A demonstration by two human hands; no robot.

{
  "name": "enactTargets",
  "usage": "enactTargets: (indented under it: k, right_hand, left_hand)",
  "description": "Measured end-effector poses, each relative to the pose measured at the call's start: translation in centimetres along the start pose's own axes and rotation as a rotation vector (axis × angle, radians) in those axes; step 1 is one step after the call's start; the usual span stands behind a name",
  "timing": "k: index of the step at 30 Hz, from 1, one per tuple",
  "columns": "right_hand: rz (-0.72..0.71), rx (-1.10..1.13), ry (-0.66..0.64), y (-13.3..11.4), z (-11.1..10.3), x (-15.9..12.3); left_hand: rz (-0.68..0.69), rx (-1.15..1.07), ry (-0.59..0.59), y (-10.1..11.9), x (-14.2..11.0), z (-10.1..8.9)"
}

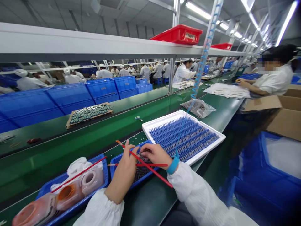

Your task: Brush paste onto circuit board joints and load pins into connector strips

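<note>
Left hand grips a slanting red brush, likely tucked to free its fingertips near the blue bin's far edge, beside the white tray. Right hand's fingers curl close; any grip is unclear.

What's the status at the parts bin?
Left hand and right hand over blue bin, fingertips close, grip unclear. Dark parts inside, partly hidden. Two red-handled brushes cross over it. White tray alongside.
</note>
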State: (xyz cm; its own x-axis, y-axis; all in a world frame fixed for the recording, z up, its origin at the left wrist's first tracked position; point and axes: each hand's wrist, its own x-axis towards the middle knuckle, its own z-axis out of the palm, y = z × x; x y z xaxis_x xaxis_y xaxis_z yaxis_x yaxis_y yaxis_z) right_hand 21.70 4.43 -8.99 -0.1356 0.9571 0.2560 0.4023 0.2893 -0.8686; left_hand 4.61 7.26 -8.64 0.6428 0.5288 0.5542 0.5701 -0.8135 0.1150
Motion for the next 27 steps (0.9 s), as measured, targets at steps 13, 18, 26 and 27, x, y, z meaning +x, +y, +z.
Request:
enactTargets:
  k: [13,18,26,27]
  right_hand:
    - [-0.301,0.401,0.064,1.1,0.4,-1.1]
    - [-0.317,0.369,0.103,0.9,0.5,-1.2]
    - [-0.258,0.385,0.188,2.2,1.0,-1.6]
    - [-0.252,0.380,0.202,2.3,1.0,-1.7]
  left_hand:
    - [0.022,-0.032,-0.066,0.9,0.2,-0.3]
    - [0.060,-0.003,-0.030,0.6,0.6,-0.6]
    - [0.075,0.065,-0.008,0.6,0.7,-0.6]
    - [0.068,0.062,-0.014,0.7,0.7,-0.7]
